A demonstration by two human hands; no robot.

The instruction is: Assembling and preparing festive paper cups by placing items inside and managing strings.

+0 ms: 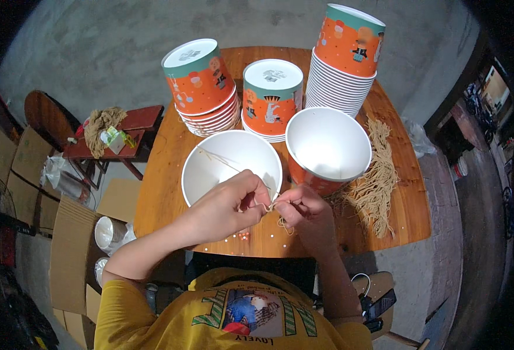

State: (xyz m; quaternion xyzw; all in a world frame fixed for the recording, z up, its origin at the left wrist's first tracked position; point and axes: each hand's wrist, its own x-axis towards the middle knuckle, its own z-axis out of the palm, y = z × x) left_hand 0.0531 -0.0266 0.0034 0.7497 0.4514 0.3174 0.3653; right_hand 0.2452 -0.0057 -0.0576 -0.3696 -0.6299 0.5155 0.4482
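Note:
My left hand [229, 205] and my right hand [303, 211] meet over the near edge of a round wooden table [163, 192]. Both pinch a thin tan string [268, 205] between the fingertips. The string runs up across the inside of an open white paper bowl [225, 160] just beyond my left hand. A second open bowl [328, 144], orange outside, leans beside my right hand.
Three stacks of upturned orange and teal paper bowls [201, 86] [271, 98] [344, 58] stand at the table's far side. A pile of tan strings [376, 184] lies at the right. A red stool [114, 146] and cardboard boxes [70, 251] sit to the left.

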